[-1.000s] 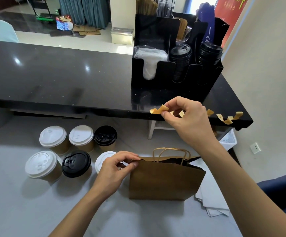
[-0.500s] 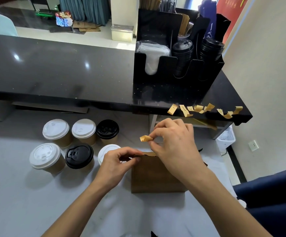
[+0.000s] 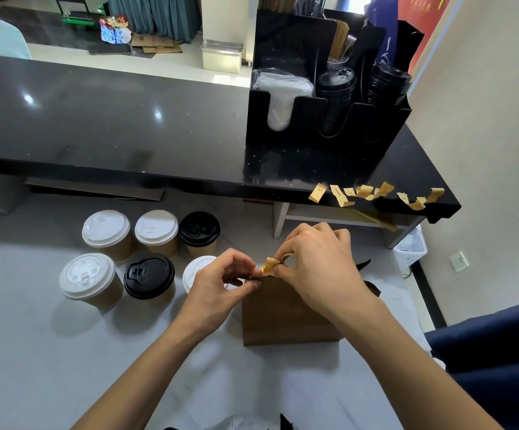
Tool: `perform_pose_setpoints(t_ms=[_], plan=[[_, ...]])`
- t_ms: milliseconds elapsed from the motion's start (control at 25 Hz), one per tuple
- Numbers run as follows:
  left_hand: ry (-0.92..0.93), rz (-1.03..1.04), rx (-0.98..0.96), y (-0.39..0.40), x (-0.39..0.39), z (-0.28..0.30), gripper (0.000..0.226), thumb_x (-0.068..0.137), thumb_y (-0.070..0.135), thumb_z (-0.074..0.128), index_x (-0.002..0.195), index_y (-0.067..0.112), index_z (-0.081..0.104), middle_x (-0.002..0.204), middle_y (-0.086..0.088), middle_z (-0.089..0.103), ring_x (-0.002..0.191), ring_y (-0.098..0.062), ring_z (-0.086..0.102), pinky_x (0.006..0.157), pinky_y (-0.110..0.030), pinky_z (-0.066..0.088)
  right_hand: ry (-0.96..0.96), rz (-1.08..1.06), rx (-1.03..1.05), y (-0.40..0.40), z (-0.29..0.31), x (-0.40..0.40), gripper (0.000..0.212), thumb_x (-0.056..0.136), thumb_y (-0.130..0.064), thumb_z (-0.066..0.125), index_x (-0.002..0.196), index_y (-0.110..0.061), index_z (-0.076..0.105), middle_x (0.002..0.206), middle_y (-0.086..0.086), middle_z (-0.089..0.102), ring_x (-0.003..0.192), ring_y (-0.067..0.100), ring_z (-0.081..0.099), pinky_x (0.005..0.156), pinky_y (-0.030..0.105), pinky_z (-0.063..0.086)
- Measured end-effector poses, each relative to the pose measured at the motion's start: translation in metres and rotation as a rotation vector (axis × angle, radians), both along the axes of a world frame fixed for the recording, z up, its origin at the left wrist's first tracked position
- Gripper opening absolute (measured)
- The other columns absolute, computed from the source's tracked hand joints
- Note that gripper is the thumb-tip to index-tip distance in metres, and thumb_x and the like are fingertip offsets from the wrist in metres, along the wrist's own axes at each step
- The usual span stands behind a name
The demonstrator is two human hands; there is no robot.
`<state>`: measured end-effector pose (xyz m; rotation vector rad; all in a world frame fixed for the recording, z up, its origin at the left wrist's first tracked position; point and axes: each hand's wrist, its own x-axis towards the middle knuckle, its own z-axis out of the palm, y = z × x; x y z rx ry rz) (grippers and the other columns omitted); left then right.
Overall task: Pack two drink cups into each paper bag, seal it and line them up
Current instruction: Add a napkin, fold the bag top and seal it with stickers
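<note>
While pinched shut at its top edge by left hand [image 3: 217, 285], paper bag [image 3: 286, 315] upright at 6 o'clock of grey table [image 3: 35, 352]. Tape strip [image 3: 270, 264] pinched by right hand [image 3: 320, 265] above bag mouth. Lidded cups [image 3: 146, 246] at 9 o'clock of bag.

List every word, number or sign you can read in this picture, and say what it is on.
Nothing reads clearly.
Red banner: yellow characters, cut off by the frame.
White cup lid: raised lettering, too small.
Sticker strips: tiny marks, unreadable.
</note>
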<state>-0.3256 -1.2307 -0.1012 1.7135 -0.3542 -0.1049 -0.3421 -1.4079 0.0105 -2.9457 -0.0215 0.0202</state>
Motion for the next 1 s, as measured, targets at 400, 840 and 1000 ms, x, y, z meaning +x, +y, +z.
perform_pose_setpoints(t_ms=[400, 840, 1000], plan=[[-0.062, -0.014, 0.155, 0.002, 0.000, -0.002, 0.029, 0.088, 0.014, 0.076, 0.111, 0.031, 0.076, 0.102, 0.016, 0.074, 0.101, -0.013, 0.069, 0.084, -0.033, 0.057, 0.029, -0.008, 0.050, -0.002, -0.005, -0.002, 0.024, 0.093, -0.051, 0.066, 0.108, -0.035, 0.077, 0.121, -0.011, 0.062, 0.117, 0.015, 0.043, 0.095, 0.037, 0.028], [-0.141, -0.011, 0.200, 0.002, 0.002, -0.002, 0.025, 0.089, 0.012, 0.075, 0.102, 0.032, 0.077, 0.122, 0.019, 0.065, 0.101, -0.015, 0.067, 0.082, -0.032, 0.057, 0.029, 0.026, 0.082, -0.006, -0.010, -0.004, 0.018, 0.093, -0.049, 0.067, 0.105, -0.039, 0.076, 0.120, -0.013, 0.062, 0.116, 0.015, 0.044, 0.090, 0.036, 0.025], [-0.246, -0.040, 0.295, 0.003, 0.003, 0.003, 0.020, 0.091, 0.013, 0.073, 0.104, 0.029, 0.078, 0.127, 0.020, 0.063, 0.106, -0.014, 0.062, 0.081, -0.030, 0.055, 0.025, 0.062, 0.084, -0.006, -0.011, -0.005, 0.011, 0.093, -0.044, 0.068, 0.103, -0.041, 0.073, 0.119, -0.014, 0.061, 0.113, 0.013, 0.043, 0.088, 0.034, 0.021]])
